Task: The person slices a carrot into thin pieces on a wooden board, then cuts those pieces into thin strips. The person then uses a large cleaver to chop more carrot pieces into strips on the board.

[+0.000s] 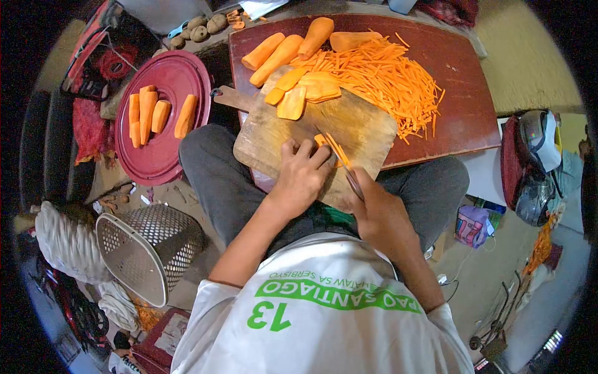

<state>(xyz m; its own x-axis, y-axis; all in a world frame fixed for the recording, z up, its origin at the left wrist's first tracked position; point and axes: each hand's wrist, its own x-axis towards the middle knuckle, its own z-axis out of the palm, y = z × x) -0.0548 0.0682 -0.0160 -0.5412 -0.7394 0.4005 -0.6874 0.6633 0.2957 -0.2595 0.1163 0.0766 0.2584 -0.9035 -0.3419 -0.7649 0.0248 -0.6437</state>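
Left hand [303,171] is down on the wooden cutting board [349,124], fingers curled and pressing on a carrot slice [322,141] at the board's near edge, fingertips right up against the cut line. Right hand [377,212] sits just beside it, closed in a fist around the handle of a knife [351,176]; the blade runs forward along the slice, with thin orange strips [339,153] lying against it. The handle itself is mostly buried in the fist, so I can't tell its shape.

The board rests across the person's lap and overlaps the near edge of a dark red table [461,93]. At the far side of the board there's a small stack of flat carrot slabs [302,90], touching one another. Beyond them, spilling from board onto table, a big heap of carrot julienne [386,81]. At the table's far left, four peeled whole carrots [286,47] lie side by side.

Off to the left, a round maroon lid [159,156] lies flat, carrying several peeled carrot chunks [156,112]. Below it, a metal mesh basket [146,246] is tipped on its side on the floor. Top left, what looks like a few potatoes [202,28], though the view is dim there. On the right, a helmet [539,140] sits well apart from the table.
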